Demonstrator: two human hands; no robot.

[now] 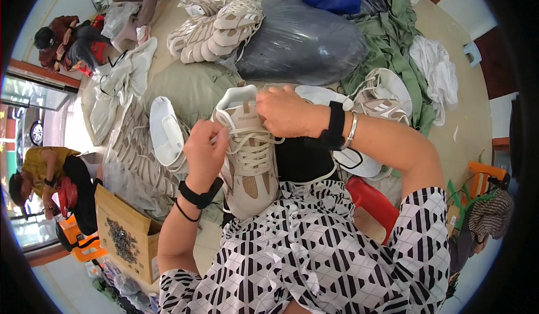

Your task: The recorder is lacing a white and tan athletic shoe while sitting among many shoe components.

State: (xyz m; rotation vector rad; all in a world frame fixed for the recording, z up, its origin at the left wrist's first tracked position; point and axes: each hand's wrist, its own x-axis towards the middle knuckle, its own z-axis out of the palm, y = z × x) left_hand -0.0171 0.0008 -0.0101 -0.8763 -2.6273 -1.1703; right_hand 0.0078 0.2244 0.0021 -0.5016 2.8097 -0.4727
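A beige and white sneaker [247, 196] rests on my lap, its toe toward me and its opening away. Cream shoelaces [251, 152] cross its front below the tongue [245, 115]. My left hand [205, 150] is closed in a pinch at the left edge of the shoe's upper eyelets. On the other side, my right hand [287, 112] curls closed against the collar and tongue. What either hand's fingertips grip is hidden; a lace end shows just below my right hand.
More sneakers stand left [166, 131] and right [384, 96] of me. Beyond lie a shoe pile [219, 25], a dark plastic-wrapped bundle [303, 47] and green cloth [387, 44]. At lower left is a cardboard box [147, 258] with small dark pieces. Several people sit around.
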